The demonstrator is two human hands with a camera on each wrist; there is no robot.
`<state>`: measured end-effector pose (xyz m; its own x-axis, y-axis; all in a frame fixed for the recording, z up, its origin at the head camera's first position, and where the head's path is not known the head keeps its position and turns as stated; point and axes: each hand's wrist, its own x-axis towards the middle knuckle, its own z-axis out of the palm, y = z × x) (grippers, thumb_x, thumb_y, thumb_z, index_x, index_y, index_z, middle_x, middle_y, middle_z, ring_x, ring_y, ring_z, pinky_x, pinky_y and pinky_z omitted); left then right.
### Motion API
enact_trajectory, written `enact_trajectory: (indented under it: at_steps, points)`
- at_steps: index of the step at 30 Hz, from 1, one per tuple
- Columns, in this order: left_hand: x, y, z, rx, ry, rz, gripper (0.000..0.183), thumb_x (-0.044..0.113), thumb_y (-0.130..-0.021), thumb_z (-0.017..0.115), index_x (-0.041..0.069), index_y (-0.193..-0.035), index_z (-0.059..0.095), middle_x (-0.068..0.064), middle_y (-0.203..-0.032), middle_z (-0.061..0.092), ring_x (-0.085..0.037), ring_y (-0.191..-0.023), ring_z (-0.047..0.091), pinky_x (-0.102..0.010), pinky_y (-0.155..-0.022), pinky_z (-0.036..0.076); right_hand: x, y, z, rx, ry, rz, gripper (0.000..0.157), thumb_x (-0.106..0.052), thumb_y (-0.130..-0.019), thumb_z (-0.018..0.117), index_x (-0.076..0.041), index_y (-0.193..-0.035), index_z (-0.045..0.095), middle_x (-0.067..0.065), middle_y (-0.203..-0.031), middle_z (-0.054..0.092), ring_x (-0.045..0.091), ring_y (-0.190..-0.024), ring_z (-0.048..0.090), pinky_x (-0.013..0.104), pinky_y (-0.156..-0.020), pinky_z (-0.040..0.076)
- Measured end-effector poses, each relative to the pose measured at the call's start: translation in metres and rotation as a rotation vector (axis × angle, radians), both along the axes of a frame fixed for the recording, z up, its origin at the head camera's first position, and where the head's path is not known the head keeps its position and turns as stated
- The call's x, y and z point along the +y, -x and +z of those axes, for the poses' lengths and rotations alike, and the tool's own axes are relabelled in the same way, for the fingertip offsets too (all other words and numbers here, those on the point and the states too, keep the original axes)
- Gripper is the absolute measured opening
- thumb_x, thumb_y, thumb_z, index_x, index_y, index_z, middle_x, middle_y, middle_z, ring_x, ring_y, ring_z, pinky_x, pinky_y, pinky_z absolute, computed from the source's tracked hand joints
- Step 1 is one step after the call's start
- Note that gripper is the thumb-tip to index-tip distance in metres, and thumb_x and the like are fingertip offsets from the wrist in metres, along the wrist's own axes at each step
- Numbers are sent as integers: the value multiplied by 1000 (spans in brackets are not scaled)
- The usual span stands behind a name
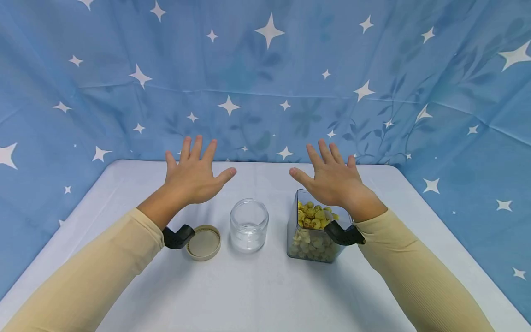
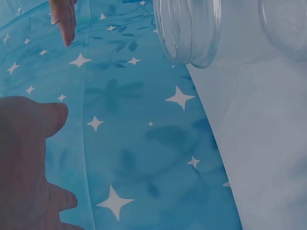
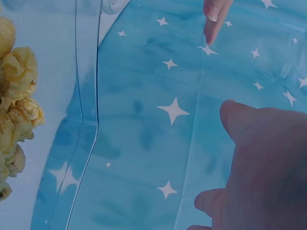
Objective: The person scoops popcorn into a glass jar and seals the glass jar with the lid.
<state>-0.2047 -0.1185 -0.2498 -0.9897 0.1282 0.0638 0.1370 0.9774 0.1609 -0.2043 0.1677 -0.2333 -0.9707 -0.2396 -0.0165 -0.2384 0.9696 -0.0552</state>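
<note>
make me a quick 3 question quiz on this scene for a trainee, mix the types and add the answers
1. True or false: the left hand and the right hand are each gripping something.

2. What is inside the clear boxy container?
A) pencils
B) popcorn
C) buttons

3. Fill in the gap: in the head view, the glass jar stands between the container and the round ____.

Key:
1. False; both hold nothing, with their fingers spread in the air.
2. B
3. lid
</note>
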Motion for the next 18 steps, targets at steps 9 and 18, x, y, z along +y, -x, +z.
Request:
enact_trajectory:
  at_steps: [9,18]
  points:
    - [1,0,-2,6,-19,-7,96,80,-74,19,18,-145,4,-14,-148,-8,-32,-131,-17,-65,-93,-9,6,-4,1,32,51,9,88,-76,-79,14,-19,-145,-2,6,-148,-12,29,-133,-9,63,-96,-5]
    - [4,0,-6,62,-84,-48,102,83,-70,25,15,-145,9,-15,-148,0,-34,-133,-7,-64,-96,-1,17,-18,0,48,119,63,85,-72,-82,22,-20,-145,0,5,-148,-7,29,-133,-6,64,-96,-3]
